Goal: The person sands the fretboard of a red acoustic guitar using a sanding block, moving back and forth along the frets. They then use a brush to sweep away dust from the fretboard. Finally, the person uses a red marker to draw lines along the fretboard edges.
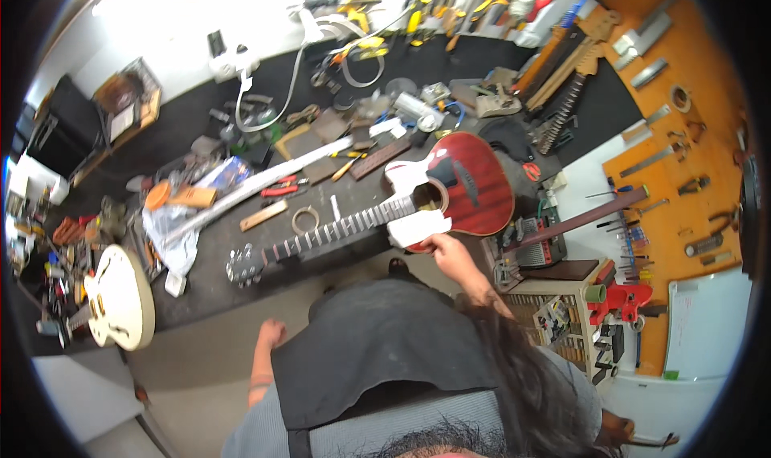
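Observation:
A red acoustic guitar lies face up on the dark workbench, its fretted neck running left to the black headstock. White protective sheets cover parts of its top beside the soundhole. My right hand pinches the near edge of the lower white sheet, at the body's near side. My left hand hangs low beside my dark apron, away from the bench. Its fingers look curled, with nothing visible in them.
A cream hollow-body guitar stands at the left end. A long white straight bar, red-handled pliers, a tape roll and a wooden block lie behind the neck. A tool board and red vise are at right.

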`<state>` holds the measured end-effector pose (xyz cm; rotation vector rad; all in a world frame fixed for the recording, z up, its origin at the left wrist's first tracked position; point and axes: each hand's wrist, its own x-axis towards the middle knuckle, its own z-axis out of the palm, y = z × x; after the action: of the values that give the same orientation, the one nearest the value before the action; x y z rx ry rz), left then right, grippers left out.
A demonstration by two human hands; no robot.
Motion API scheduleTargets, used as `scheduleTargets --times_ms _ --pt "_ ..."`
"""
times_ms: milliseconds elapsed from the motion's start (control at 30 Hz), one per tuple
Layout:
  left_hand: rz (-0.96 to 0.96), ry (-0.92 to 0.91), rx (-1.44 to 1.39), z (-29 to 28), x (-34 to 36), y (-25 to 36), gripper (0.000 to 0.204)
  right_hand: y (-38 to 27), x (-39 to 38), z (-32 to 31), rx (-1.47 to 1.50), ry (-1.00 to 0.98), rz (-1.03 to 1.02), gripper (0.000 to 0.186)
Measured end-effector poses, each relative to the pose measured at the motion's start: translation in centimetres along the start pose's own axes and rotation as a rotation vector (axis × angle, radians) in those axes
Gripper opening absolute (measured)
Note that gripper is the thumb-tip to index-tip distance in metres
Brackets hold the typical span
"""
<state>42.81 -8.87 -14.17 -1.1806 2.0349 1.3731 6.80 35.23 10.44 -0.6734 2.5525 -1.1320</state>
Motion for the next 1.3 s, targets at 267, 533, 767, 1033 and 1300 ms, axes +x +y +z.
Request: scheduleTargets --times_ms 267,533,767,1033,1300 --pt "-0.032 0.096 -0.047 3.0 -0.2 -5.5 0.023 3.3 5.0 -3.5 0.254 -0.014 0.0 0.037" --pt "-0.178 0.228 -0.58 9.4 -6.4 0.7 0.018 9.1 21.5 -19.3 0.437 0.33 -0.255 0.034" --pt "-0.224 0.225 -0.389 24.3 -14.7 4.6 0.02 4.6 40.1 -29.9 0.541 0.233 -0.274 0.026" --pt "-0.35 0.252 -0.393 33.3 -21.5 9.0 0.022 3.9 63.1 -35.0 0.738 0.386 0.019 0.07" --pt "-0.421 0.263 -0.438 36.7 -22.8 10.6 0.025 3.9 67.7 -35.7 0.628 0.651 -0.186 0.052"
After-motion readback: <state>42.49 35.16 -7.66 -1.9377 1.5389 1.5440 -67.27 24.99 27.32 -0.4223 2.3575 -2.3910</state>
